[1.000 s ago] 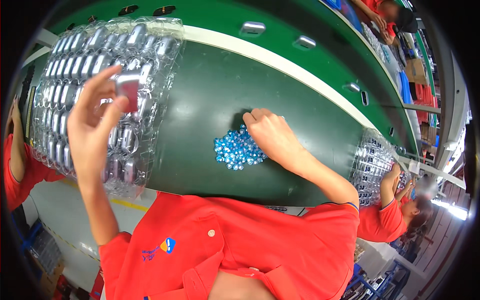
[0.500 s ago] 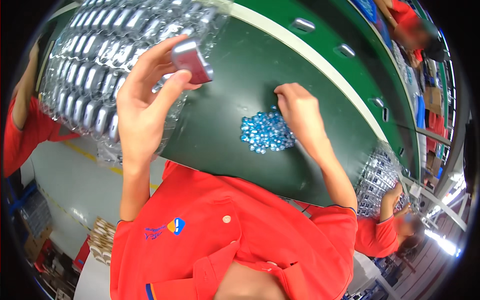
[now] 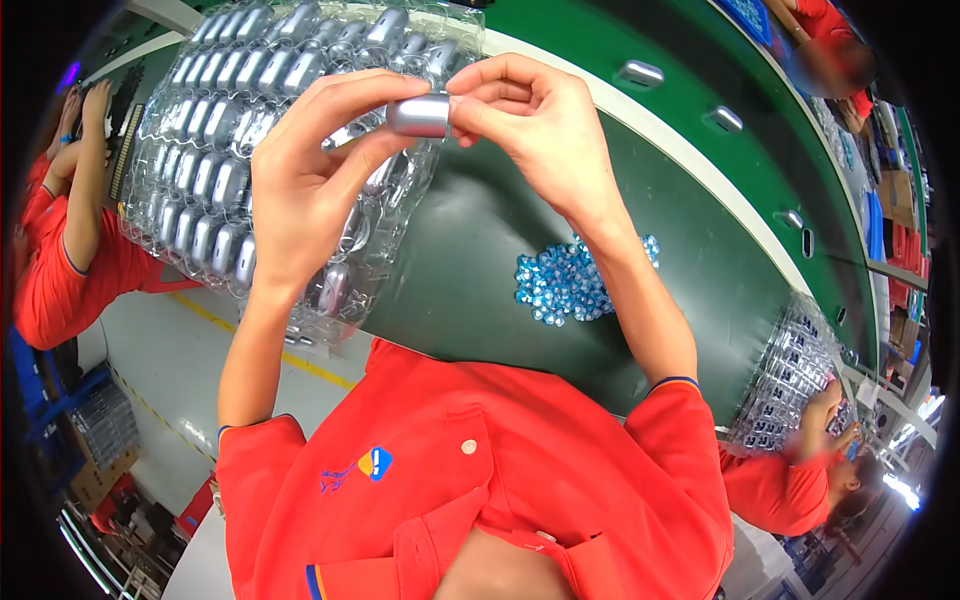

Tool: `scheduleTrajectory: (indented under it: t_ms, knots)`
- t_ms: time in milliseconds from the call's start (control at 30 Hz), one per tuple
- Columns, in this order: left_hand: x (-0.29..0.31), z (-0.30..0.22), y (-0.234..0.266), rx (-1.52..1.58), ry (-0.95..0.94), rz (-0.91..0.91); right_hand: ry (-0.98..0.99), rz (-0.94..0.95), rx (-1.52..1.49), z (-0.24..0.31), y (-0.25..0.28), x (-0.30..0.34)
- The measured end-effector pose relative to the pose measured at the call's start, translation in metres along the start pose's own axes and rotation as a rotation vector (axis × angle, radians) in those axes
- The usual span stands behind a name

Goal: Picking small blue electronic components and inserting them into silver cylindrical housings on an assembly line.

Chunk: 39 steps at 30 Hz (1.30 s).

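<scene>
My left hand (image 3: 305, 170) grips a silver rounded casing (image 3: 420, 115) between thumb and fingers, above the right edge of a clear plastic tray (image 3: 385, 240). Close against the casing's right end, my right hand (image 3: 550, 135) has its thumb and forefinger pinched together. Whatever may be between those fingertips is hidden. A heap of small shiny blue pieces (image 3: 560, 285) lies on the dark green table (image 3: 470, 290), partly behind my right forearm. Rows of similar silver casings fill the tray.
Beyond a pale rail (image 3: 690, 175), more silver casings (image 3: 641, 73) lie spaced along a green conveyor (image 3: 690, 95). At the right stands another filled clear tray (image 3: 780, 385), beside a co-worker in red (image 3: 790, 490). Another co-worker's arm (image 3: 85, 200) is at the far left.
My right hand has left the blue heap and come up to the casing. My left hand has turned the casing, bringing its right end to my right fingertips.
</scene>
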State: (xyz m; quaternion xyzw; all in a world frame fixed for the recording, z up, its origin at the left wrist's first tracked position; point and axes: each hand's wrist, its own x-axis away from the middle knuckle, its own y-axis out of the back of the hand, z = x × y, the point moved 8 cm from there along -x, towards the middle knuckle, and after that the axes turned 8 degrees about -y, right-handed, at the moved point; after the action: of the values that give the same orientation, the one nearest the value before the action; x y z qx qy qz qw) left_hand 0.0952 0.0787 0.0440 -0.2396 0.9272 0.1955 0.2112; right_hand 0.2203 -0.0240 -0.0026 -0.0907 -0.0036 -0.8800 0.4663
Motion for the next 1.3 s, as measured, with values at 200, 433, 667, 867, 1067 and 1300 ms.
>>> scheduleTrajectory:
  t_ms: [200,433,667,867,1067,1300]
  knots:
    - [-0.015,-0.009,0.002,-0.174,-0.195,0.072,0.041,-0.038,0.075,0.005,-0.003,-0.012]
    - [-0.032,-0.023,-0.008,-0.379,-0.442,0.168,0.127,0.012,0.036,0.001,0.002,-0.026]
    - [-0.036,-0.003,-0.013,-0.405,-0.437,0.204,0.094,-0.126,0.114,-0.014,0.007,-0.035]
    - [-0.046,0.050,0.013,-0.007,0.025,0.015,-0.017,-0.043,0.004,-0.021,0.049,-0.080]
    - [-0.053,0.067,0.027,0.125,0.168,-0.049,0.090,-0.565,1.218,-0.028,0.086,-0.149]
    - [-0.053,0.076,0.030,0.164,0.202,-0.062,0.356,-0.325,0.528,0.015,0.059,-0.136]
